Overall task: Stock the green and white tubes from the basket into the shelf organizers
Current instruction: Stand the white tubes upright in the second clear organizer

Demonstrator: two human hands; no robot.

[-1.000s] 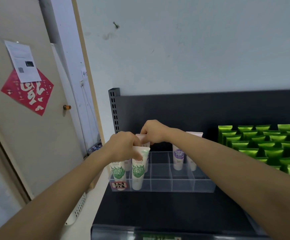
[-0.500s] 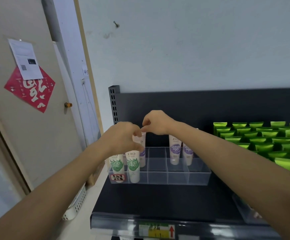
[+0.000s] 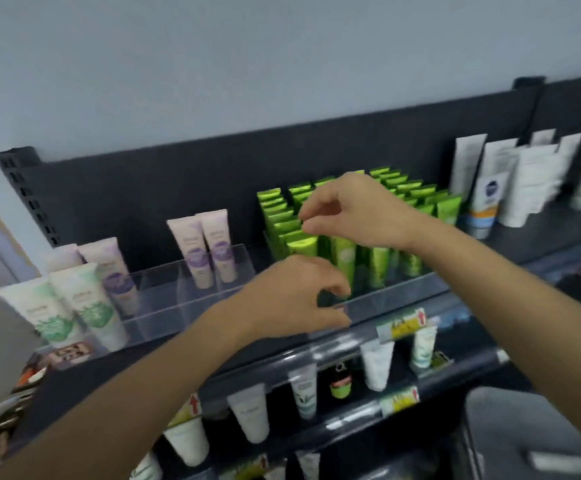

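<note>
A long dark shelf (image 3: 84,375) runs across the view against a pale wall, tilted and softened by motion blur. At its left end stands a clear organizer (image 3: 185,299) divided into compartments. Two green and white tubes (image 3: 88,303) stand cap-down in its front-left corner, purple-labelled tubes (image 3: 209,251) stand behind them and further along its back row, and several front compartments look empty. Near the middle of the shelf is a dense block of bright green tubes (image 3: 344,251). Both bare arms reach in from the bottom edge. The right hand (image 3: 354,209) hovers in front of the bright green block, fingers loosely curled with thumb and forefinger close together, holding nothing that can be seen. The left hand (image 3: 296,296) hangs above the shelf's front edge, right of the organizer, fingers also loosely curled and empty. This reads as the gap between placements: some tubes are stocked and both hands are free. The next move probably calls for reaching to the basket for another green and white tube and standing it in a free compartment beside the first two. The basket cannot be picked out; a blurred grey shape (image 3: 531,431) at the lower right might be it, but that is unclear. Labels and price tags are unreadable.
</note>
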